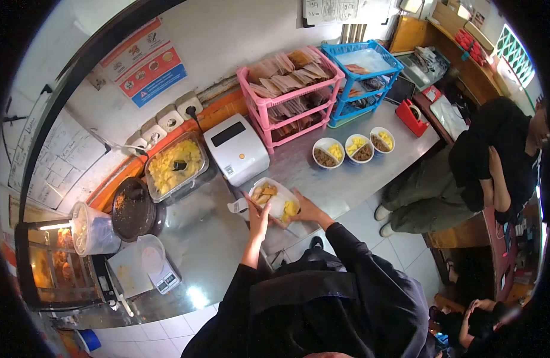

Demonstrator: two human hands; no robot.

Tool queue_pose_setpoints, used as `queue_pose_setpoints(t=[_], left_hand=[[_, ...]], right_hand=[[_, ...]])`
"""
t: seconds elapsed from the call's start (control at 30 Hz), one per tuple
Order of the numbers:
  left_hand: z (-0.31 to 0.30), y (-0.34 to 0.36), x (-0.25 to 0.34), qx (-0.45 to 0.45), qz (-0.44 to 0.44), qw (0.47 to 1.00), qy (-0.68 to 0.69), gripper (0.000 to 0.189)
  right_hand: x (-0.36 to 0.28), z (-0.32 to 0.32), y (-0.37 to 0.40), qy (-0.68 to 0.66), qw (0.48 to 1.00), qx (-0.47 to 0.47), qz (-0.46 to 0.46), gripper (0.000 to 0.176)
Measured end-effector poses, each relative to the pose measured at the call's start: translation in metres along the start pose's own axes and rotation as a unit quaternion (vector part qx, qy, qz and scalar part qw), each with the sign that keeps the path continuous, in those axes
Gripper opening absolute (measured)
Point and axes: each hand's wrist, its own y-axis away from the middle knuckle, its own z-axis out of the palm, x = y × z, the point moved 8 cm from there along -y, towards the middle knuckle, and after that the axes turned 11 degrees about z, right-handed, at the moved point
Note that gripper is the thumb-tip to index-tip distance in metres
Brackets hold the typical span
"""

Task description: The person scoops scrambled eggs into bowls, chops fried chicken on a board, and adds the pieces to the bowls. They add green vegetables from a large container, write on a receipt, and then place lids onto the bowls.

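Between my hands is a white bowl [277, 205], tilted, with browned food pieces at one end and yellow scrambled-egg-like food at the other. My left hand [259, 219] grips its left side, fingers along the rim. On the right side my right hand [307, 210] holds it, the thumb side against the rim near the yellow food. A white receipt slip [237, 206] sticks out from the label printer [236, 149] just beyond my left hand. Three filled bowls [328, 153] with brown and yellow food stand farther along the steel counter [346, 190].
A clear tub of yellow food [177, 164] stands by the wall, near a dark lid [133, 209]. A kitchen scale [165, 278] bears a plastic container. Pink [293, 95] and blue racks [364, 83] line the back. A red tape dispenser [411, 117] and a standing person [465, 173] are right.
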Motion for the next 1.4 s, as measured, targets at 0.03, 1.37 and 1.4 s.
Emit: queue_pose_setpoints(t=[0.03,1.37,1.4], left_hand=[[0.007,-0.005,0.002,-0.019,0.035,0.999,-0.012,0.092],[0.161,0.021,-0.141,0.017,0.106,0.916,-0.388,0.037],[0.153,0.018,-0.141,0.064,0.097,0.901,-0.418,0.039]], right_hand=[[0.001,-0.002,-0.002,0.011,1.0,-0.013,-0.015,0.123],[-0.026,-0.104,-0.001,0.28,0.861,0.009,-0.425,0.009],[-0.031,-0.107,-0.001,0.282,0.863,0.005,-0.419,0.009]])
